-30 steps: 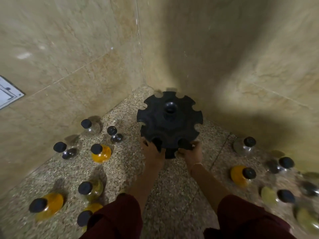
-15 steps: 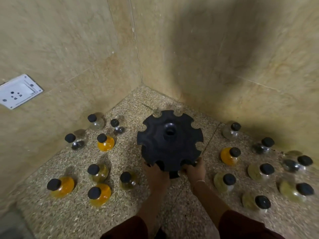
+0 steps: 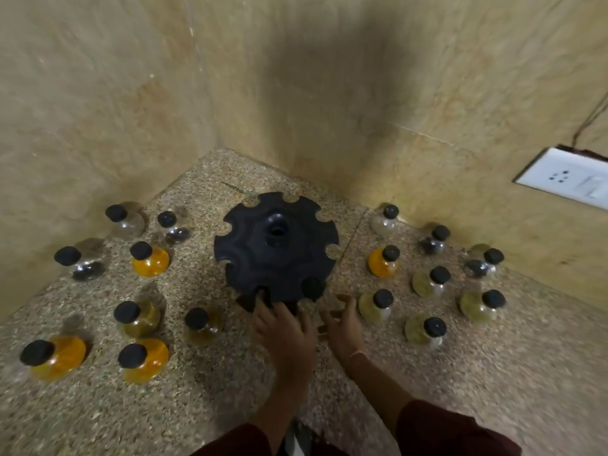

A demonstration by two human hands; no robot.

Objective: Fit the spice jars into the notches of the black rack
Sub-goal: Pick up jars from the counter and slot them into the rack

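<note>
The black rack (image 3: pixel 276 248), a round disc with notches around its rim and a hub hole, stands upright on the speckled floor in the corner. My left hand (image 3: pixel 284 327) rests its fingers on the rack's lower front edge. My right hand (image 3: pixel 342 320) is off the rack, just to its right, fingers apart and holding nothing. Several black-capped spice jars stand on the floor either side: an orange jar (image 3: pixel 149 263) at left, a yellowish jar (image 3: pixel 200 325) beside my left hand, an olive jar (image 3: pixel 376 306) right of my right hand. A dark round shape (image 3: pixel 312 287) sits in a front notch; I cannot tell what it is.
Two beige tiled walls meet behind the rack. A white wall socket (image 3: pixel 566 177) is on the right wall. Clear and dark-filled jars (image 3: pixel 431 240) stand along the right wall. Maroon clothing (image 3: pixel 454 432) fills the bottom edge.
The rack has come down onto the floor, nearer to me. My right hand has let go of it and opened. The view has swung right, bringing the right-hand socket in.
</note>
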